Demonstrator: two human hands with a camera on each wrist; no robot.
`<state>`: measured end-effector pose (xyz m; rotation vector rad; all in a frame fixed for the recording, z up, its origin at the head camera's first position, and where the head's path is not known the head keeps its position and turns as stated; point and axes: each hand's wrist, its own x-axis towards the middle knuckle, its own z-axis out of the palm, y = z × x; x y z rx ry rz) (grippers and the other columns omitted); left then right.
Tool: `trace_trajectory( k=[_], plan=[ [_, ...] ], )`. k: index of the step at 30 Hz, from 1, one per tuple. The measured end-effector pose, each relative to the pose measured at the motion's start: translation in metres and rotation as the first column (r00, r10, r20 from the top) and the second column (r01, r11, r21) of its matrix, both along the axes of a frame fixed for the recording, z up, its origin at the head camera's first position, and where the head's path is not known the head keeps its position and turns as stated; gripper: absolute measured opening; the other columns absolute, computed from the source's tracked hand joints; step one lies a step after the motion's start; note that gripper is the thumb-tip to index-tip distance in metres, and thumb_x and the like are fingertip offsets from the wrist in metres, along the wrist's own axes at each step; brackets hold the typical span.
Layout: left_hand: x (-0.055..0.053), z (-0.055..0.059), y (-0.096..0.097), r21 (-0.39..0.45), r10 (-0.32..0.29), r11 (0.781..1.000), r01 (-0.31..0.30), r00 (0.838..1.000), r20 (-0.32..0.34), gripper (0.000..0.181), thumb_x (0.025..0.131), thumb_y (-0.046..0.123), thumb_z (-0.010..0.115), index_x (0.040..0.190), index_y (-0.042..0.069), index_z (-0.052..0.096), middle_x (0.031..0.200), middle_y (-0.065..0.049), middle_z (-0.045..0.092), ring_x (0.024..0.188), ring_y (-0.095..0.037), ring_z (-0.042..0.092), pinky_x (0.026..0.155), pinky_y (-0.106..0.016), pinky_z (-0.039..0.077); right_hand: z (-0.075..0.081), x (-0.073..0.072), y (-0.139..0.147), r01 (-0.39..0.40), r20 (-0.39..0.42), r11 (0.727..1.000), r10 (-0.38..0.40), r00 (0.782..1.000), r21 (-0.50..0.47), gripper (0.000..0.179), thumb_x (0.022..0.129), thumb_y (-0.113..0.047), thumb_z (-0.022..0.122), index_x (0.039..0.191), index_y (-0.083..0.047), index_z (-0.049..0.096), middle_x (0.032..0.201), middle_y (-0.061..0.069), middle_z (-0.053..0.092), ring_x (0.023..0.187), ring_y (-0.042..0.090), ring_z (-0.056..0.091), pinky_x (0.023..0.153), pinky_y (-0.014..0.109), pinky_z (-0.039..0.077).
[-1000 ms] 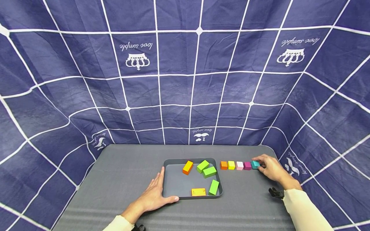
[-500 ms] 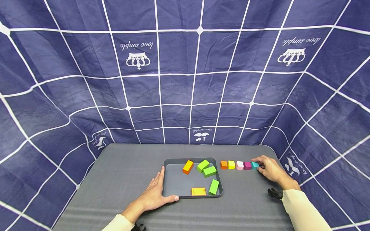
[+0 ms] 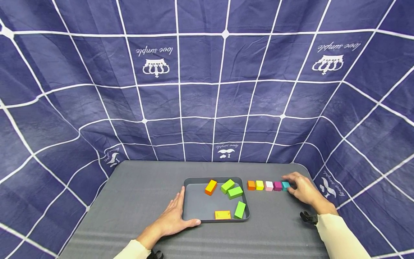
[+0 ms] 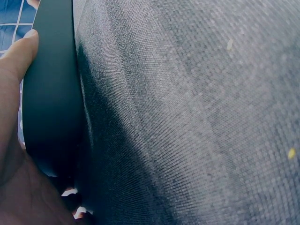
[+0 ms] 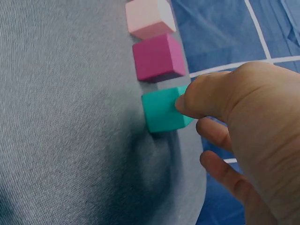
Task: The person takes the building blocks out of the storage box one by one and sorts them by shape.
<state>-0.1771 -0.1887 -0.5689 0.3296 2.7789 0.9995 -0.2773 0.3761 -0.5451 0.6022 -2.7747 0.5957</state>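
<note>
My right hand (image 3: 300, 187) is at the teal cube (image 3: 285, 186), at the right end of a row of cubes on the table. In the right wrist view the thumb overlaps the teal cube (image 5: 164, 110); in the head view a slight gap shows between the index finger and the cube. Beside it stand a magenta cube (image 3: 277, 186) and a pink cube (image 3: 269, 186). My left hand (image 3: 173, 217) rests with straight, spread fingers at the near left corner of a grey tray (image 3: 197, 201). The left wrist view shows the dark tray wall (image 4: 51, 93) against that hand.
The row continues left with a yellow cube (image 3: 260, 185) and an orange cube (image 3: 251, 185), close to the tray's right side. Inside the tray lie green blocks (image 3: 235, 192), an orange block (image 3: 211, 187) and a yellow-orange block (image 3: 222, 215). A blue curtain (image 3: 200, 100) borders the grey table.
The teal cube now sits lower and in line with the row, and the right index finger has separated slightly from it. The left hand and tray stay still.
</note>
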Motion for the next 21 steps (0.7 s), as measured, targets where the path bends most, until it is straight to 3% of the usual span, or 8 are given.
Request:
trace_trajectory(
  k=[7, 13, 21],
  plan=[
    [0.0, -0.002, -0.001, -0.003, -0.005, 1.0, 0.005, 1.0, 0.018, 0.153, 0.087, 0.07, 0.095, 0.187, 0.001, 0.002, 0.192, -0.03, 0.024, 0.181, -0.051, 0.024, 0.147, -0.072, 0.022, 0.011, 0.006, -0.014, -0.021, -0.077, 1.0, 0.022, 0.997, 0.012, 0.05, 0.083, 0.007, 0.093, 0.131, 0.0, 0.084, 0.125, 0.019, 0.081, 0.112, 0.044, 0.081, 0.095, 0.063, 0.067],
    [0.0, -0.002, -0.001, -0.007, -0.006, 1.0, 0.006, 1.0, 0.014, 0.153, 0.087, 0.071, 0.094, 0.187, 0.001, 0.002, 0.192, -0.03, 0.022, 0.181, -0.051, 0.023, 0.147, -0.071, 0.022, 0.019, 0.009, -0.029, -0.066, -0.132, 0.998, 0.068, 0.989, 0.019, 0.054, 0.082, 0.008, 0.094, 0.133, -0.002, 0.083, 0.127, 0.015, 0.081, 0.113, 0.042, 0.082, 0.096, 0.064, 0.068],
    [-0.003, -0.003, -0.001, -0.002, -0.006, 1.0, 0.006, 1.0, 0.003, 0.153, 0.087, 0.071, 0.095, 0.187, 0.0, 0.003, 0.192, -0.031, 0.023, 0.18, -0.053, 0.024, 0.147, -0.073, 0.022, 0.028, 0.016, -0.053, -0.129, -0.112, 0.992, 0.128, 0.985, -0.004, 0.055, 0.084, 0.008, 0.096, 0.135, -0.004, 0.083, 0.131, 0.013, 0.08, 0.115, 0.04, 0.083, 0.098, 0.063, 0.069]
  ],
)
